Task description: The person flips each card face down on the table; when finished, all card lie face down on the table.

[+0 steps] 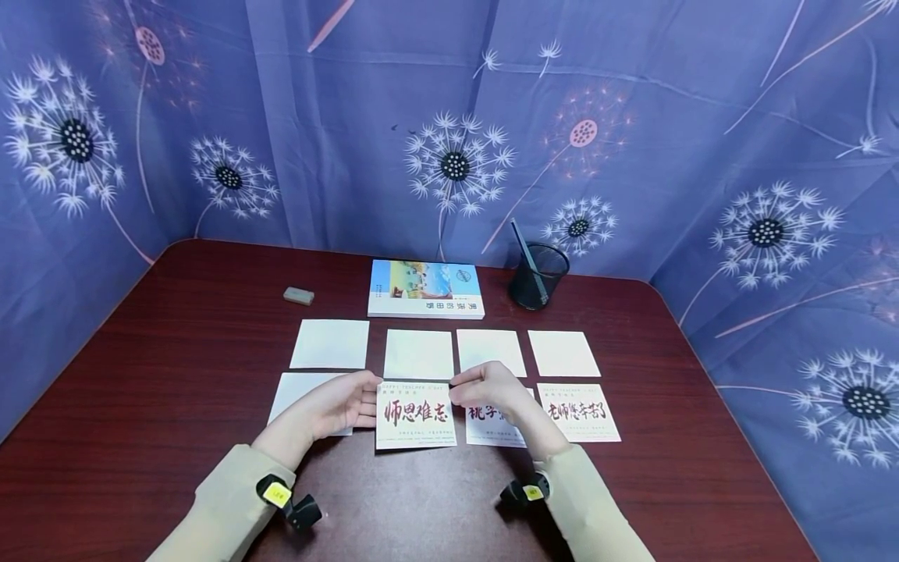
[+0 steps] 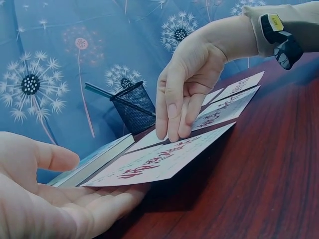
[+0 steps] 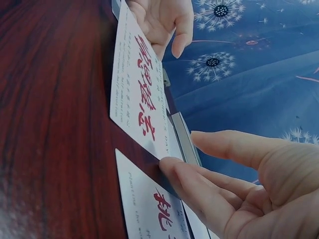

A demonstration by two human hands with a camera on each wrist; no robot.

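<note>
A white card with red brush lettering (image 1: 416, 431) is raised slightly off the table, its near edge casting a shadow. My left hand (image 1: 337, 404) is palm up at its left side, fingers (image 2: 107, 199) under the card and thumb lifted clear of it. At the card's upper right corner, the fingertips of my right hand (image 1: 495, 390) touch the edge; in the right wrist view its thumb (image 3: 229, 144) stands apart from the fingers. Partly beneath the right hand lies a second lettered card (image 1: 492, 429). A plain white card (image 1: 298, 390) is partly covered by the left hand.
Plain white cards (image 1: 419, 355) form a row behind, with a third lettered card (image 1: 579, 414) at front right. Farther back are a book (image 1: 424, 289), a black mesh pen cup (image 1: 551, 273) holding a pen, and a small eraser-like block (image 1: 299, 296). Dandelion-print curtains (image 1: 337, 156) surround the table.
</note>
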